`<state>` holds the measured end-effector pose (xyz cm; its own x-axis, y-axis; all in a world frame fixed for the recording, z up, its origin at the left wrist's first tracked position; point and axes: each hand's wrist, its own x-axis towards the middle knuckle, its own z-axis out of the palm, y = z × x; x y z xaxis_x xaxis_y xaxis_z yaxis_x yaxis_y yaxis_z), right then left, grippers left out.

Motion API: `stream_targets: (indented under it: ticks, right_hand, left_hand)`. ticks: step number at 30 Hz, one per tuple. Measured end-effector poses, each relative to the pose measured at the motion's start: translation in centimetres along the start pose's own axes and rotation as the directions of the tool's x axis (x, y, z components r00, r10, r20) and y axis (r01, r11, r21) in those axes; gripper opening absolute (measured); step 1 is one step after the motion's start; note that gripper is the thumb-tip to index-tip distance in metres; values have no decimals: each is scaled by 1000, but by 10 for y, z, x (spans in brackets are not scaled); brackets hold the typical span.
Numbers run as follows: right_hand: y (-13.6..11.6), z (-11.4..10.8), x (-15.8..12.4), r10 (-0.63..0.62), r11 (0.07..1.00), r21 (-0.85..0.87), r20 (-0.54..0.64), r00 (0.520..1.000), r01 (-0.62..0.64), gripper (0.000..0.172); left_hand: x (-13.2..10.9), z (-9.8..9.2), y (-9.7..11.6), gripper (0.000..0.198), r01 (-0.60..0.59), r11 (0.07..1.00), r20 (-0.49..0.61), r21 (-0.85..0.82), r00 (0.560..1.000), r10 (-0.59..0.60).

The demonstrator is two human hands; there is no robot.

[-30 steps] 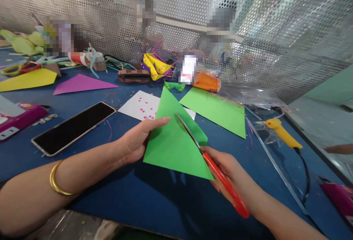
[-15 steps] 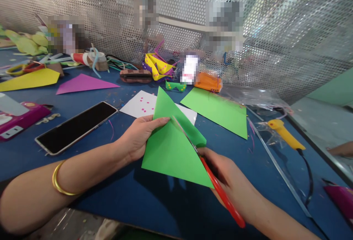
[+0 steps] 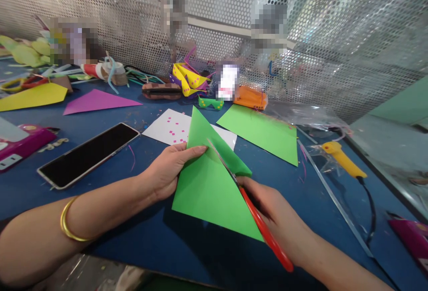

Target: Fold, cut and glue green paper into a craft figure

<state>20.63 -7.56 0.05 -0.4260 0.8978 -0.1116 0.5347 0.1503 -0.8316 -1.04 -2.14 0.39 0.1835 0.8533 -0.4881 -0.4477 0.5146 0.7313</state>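
One green sheet (image 3: 207, 197), in the head view, is raised over the blue table (image 3: 147, 233). My left hand (image 3: 172, 166) pinches its left edge, thumb on top. My right hand (image 3: 277, 213) is wrapped around the red-handled scissors (image 3: 267, 236), whose blades run between the sheet's main part and a flap on its right, tips near my left thumb. Beyond lie a white paper (image 3: 163, 126) with pink squares, partly hidden, and a light green sheet (image 3: 262, 135). A phone (image 3: 88, 155) lies past my left forearm.

Phone (image 3: 89, 155) left of scissors (image 3: 260, 222), probably a screen (image 3: 228, 81) behind.
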Motion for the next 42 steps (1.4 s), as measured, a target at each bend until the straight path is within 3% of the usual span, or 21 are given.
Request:
stream_targets:
  ticks: [12, 22, 34, 39, 42]
  right_hand:
    - [7, 5, 1, -60, 997, -50, 5, 998, 60, 18]
    - [-12, -2, 0, 32, 999, -31, 72, 997, -30, 21]
    - [-2, 0, 4, -14, 993, -121, 22, 1000, 17, 19]
    - [2, 0, 4, -8, 996, -89, 44, 999, 12, 18]
    - [3, -1, 4, 21, 996, -85, 49, 999, -17, 17]
  left_hand:
    - [1, -1, 1, 9, 6, 1000, -3, 12, 1000, -6]
    - [-1, 0, -6, 7, 73, 997, 50, 11, 996, -73]
    - [1, 0, -7, 7, 102, 994, 49, 22, 993, -103]
    - [2, -4, -7, 9, 88, 995, 73, 50, 993, -92]
    - [4, -6, -6, 12, 2, 996, 54, 88, 999, -7]
